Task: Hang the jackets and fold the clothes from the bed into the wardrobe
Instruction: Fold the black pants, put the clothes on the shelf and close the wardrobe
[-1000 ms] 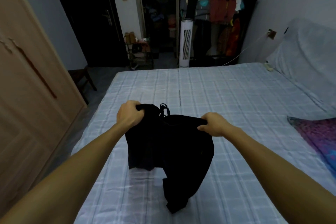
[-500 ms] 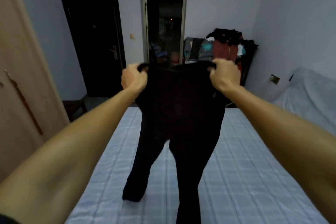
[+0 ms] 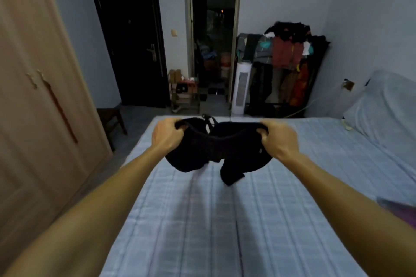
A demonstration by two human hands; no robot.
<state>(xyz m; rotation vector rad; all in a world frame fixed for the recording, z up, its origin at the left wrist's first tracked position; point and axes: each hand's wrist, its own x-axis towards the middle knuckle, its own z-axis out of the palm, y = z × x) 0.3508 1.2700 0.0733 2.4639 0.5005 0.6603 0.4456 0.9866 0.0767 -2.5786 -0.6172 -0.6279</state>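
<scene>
A pair of black trousers (image 3: 216, 148) hangs bunched in the air above the far half of the bed (image 3: 225, 220). My left hand (image 3: 167, 135) grips the waistband at its left end. My right hand (image 3: 278, 139) grips the waistband at its right end. Both arms stretch forward over the light blue checked sheet. The trouser legs swing up beneath the waistband, off the sheet. The wooden wardrobe (image 3: 38, 108) stands to the left with its doors closed.
A dark stool (image 3: 111, 119) sits between wardrobe and bed. A clothes rack (image 3: 286, 67) full of garments and a white tower fan (image 3: 242, 86) stand past the bed's foot. A shoe shelf (image 3: 184, 92) is by the open doorway. A purple cloth (image 3: 403, 211) lies at right.
My hands have come down from face height to just above the bed. The trousers, which hung full length, now billow bunched under the waistband.
</scene>
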